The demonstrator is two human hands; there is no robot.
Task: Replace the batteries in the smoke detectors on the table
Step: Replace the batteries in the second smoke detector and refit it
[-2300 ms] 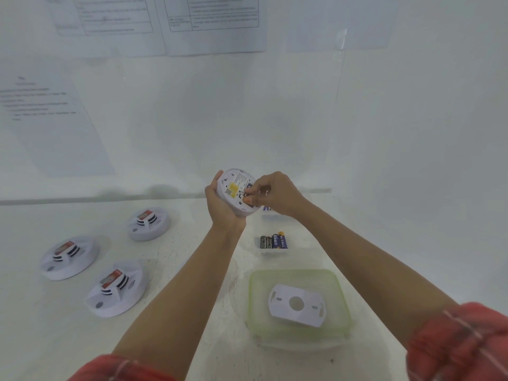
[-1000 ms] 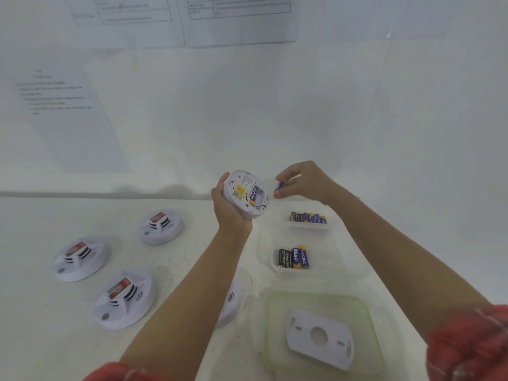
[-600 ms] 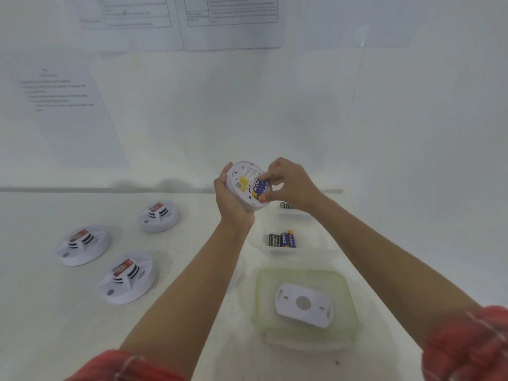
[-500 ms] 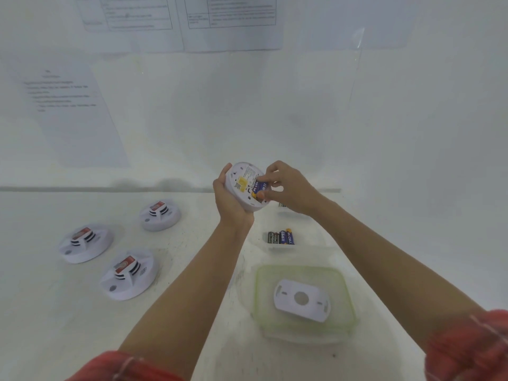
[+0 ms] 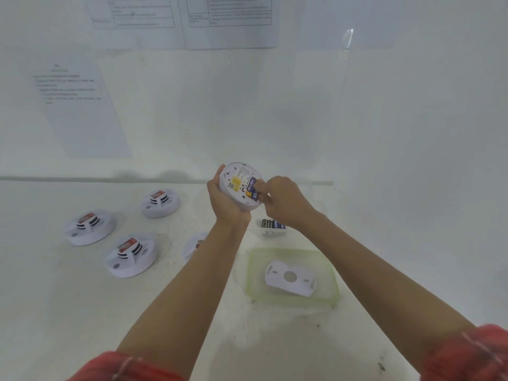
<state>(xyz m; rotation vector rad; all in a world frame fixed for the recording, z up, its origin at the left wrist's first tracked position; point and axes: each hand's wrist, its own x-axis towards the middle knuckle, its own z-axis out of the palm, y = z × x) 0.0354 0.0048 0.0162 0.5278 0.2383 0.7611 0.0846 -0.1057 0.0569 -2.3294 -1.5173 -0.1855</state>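
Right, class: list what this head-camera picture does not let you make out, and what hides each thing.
Head view:
- Whether the battery sits fully in the held detector: the right hand covers its end.
- Table detector behind left forearm: mostly hidden.
- Spare batteries: count unclear, right wrist overlaps.
- Wall sheets: print blurred, tops cut off.

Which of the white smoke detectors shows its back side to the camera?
The round white smoke detector gripped in the left hand: its labelled back shows, while those on the table lie front up.
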